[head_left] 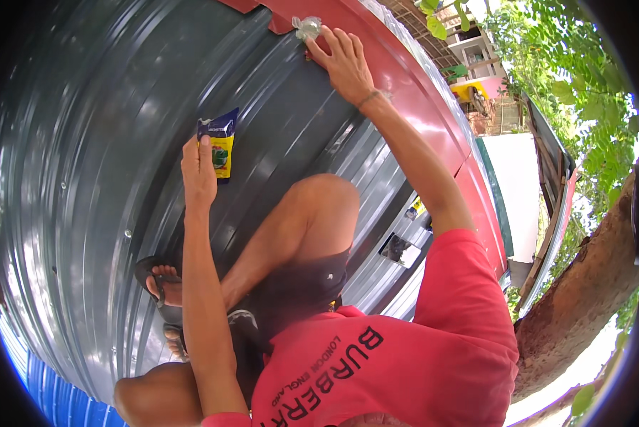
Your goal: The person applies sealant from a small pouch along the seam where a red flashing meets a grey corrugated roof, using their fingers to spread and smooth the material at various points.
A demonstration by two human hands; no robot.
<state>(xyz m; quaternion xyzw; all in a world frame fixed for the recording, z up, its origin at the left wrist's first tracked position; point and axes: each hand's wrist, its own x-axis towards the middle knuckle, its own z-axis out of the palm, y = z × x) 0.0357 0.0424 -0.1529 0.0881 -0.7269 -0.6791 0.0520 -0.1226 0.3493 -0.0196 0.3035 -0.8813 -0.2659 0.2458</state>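
Observation:
I crouch on a grey corrugated metal roof (84, 178). My left hand (198, 174) reaches forward and pinches the lower edge of a small blue and yellow packet (221, 146) lying on the sheet. My right hand (344, 62) stretches further up the slope, fingers spread flat on the metal. Its fingertips touch a small crumpled clear plastic bag (307, 27) at the edge of the red ridge strip (397, 64). My bent knee (326, 199) is between the two arms.
My feet in dark sandals (159, 285) rest on the roof at lower left. A small dark rectangular object (400, 250) lies on the sheets by my right side. Blue sheeting (49, 398) is at the bottom left. A tree trunk (582, 299) and a white wall (518, 185) lie beyond the roof's edge.

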